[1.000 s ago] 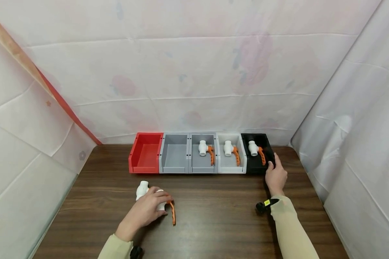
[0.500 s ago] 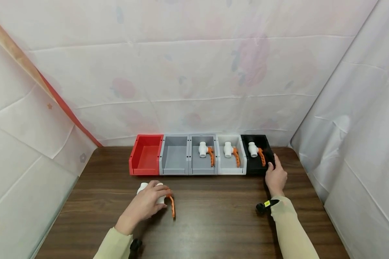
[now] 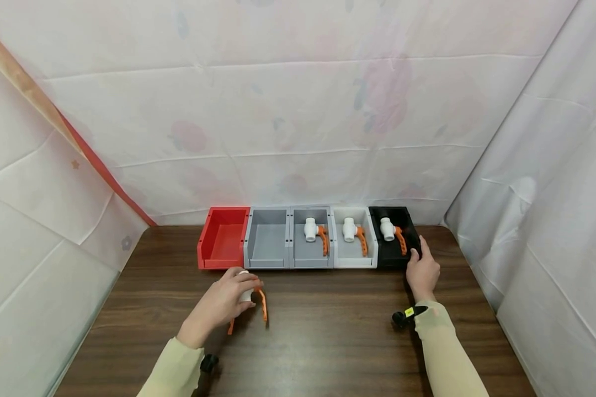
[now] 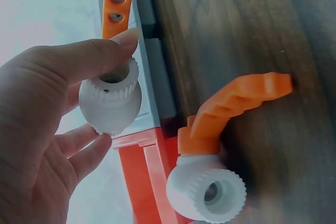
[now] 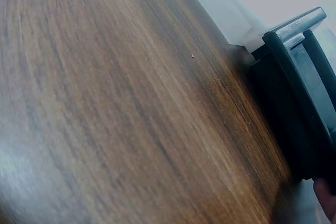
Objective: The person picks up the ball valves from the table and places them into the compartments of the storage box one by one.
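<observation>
My left hand [image 3: 219,300] grips a white ball valve [image 3: 246,289] with an orange lever handle, held above the table in front of the red and grey bins. In the left wrist view the thumb lies across this valve, with fingers behind and below it. A second ball valve [image 4: 202,190] shows beside it on the table; in the head view my hand hides its body, leaving the orange handle [image 3: 230,327] visible. My right hand [image 3: 423,275] holds the front right corner of the black bin [image 3: 392,259], thumb at the wall and index finger along the outer side.
Five-bin row order from the left: red bin [image 3: 221,263], grey bin [image 3: 267,263], second grey bin [image 3: 312,263], white bin [image 3: 355,262], black bin. One valve lies in each of the three right bins. White cloth [image 3: 298,110] hangs behind the wooden table [image 3: 328,331].
My left hand has carried its valve away from me, toward the bins, and lifted it. The other valve's handle now shows below the wrist. My right hand has stayed at the black bin.
</observation>
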`<state>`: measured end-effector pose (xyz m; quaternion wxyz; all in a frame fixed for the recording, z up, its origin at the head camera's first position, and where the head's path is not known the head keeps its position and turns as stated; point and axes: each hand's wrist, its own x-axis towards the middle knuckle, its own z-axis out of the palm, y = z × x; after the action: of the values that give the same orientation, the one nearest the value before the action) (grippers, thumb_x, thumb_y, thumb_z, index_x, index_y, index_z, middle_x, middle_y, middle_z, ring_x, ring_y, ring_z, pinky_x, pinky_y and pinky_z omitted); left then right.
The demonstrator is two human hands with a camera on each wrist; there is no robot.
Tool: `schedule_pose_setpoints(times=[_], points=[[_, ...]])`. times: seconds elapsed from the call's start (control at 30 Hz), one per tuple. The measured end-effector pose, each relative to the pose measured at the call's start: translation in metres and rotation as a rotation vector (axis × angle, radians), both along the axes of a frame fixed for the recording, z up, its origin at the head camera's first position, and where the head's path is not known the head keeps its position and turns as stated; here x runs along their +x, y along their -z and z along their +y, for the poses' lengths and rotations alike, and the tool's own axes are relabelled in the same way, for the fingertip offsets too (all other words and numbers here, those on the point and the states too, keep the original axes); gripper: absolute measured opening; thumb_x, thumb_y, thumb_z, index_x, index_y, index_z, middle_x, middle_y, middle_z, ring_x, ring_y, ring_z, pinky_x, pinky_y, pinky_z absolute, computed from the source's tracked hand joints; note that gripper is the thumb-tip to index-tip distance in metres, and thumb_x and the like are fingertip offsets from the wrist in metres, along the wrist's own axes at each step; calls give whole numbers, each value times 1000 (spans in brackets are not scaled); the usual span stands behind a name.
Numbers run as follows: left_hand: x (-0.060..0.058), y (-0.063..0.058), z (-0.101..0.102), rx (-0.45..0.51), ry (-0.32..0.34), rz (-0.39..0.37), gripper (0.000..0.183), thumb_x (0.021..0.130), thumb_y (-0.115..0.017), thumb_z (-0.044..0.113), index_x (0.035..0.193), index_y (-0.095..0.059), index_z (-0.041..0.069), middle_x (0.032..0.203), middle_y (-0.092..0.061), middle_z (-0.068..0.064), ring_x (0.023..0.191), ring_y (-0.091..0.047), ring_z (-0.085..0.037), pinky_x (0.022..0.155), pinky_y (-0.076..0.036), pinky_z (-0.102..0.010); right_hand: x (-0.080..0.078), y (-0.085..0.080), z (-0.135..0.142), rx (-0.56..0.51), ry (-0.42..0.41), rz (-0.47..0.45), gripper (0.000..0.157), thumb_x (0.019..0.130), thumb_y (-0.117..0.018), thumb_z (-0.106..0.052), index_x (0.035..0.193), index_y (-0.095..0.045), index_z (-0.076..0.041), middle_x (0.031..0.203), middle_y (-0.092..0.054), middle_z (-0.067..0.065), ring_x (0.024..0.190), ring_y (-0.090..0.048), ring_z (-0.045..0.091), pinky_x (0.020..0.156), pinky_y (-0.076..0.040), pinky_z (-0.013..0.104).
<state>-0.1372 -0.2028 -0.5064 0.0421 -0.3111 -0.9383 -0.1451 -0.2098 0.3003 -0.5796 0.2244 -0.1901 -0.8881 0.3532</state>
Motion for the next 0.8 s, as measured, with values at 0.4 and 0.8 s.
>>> schedule_pose_setpoints(times=[0.4, 0.8], points=[[-20, -14, 7, 8, -3, 47, 52, 72, -91, 22, 121, -73, 21, 120, -65, 2, 117, -50, -24, 85, -55, -37, -1, 1, 1, 1, -8, -18, 49, 106, -49, -24, 154, -41, -24, 137, -56, 23, 107, -55, 55, 93, -41, 65], [-50, -23, 18, -11, 46, 63, 50, 76, -88, 22, 122, -72, 19, 122, -64, 1, 116, -50, -21, 85, -54, -32, -1, 2, 1, 6, 0, -8, 49, 105, -50, -23, 153, -42, -24, 135, -57, 24, 104, -56, 55, 91, -42, 65]])
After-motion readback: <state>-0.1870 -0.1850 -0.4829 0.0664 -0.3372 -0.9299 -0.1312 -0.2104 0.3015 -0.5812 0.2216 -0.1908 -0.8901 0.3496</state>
